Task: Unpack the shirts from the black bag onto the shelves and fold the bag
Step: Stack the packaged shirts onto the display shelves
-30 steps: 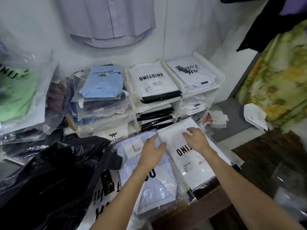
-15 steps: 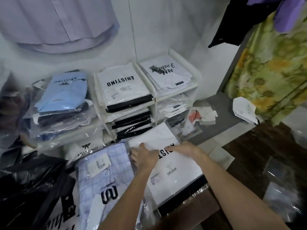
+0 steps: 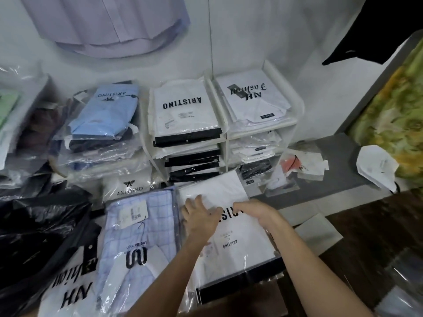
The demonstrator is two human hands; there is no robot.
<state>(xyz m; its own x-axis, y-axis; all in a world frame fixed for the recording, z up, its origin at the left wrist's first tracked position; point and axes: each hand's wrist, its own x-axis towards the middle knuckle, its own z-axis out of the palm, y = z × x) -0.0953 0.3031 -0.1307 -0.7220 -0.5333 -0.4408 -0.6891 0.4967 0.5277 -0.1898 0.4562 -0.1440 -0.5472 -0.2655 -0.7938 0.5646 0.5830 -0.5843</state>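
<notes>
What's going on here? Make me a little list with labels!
left hand: flat on the white Aristino shirt pack
right hand: fingers curled over the same pack's top
beside it: checked blue shirt pack
black bag: crumpled at left
white shelves: stacked with packed shirts
on the wall: hanging lilac shirt

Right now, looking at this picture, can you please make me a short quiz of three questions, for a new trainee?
1. True or false: both hands rest on the white packed shirt.
2. What lies directly left of that shirt? A) checked blue shirt B) green cloth C) white paper
3. Fill in: the black bag lies at the ______ side of the picture.

Key:
1. True: left hand and right hand are both on it.
2. A, the checked blue shirt.
3. left
</notes>
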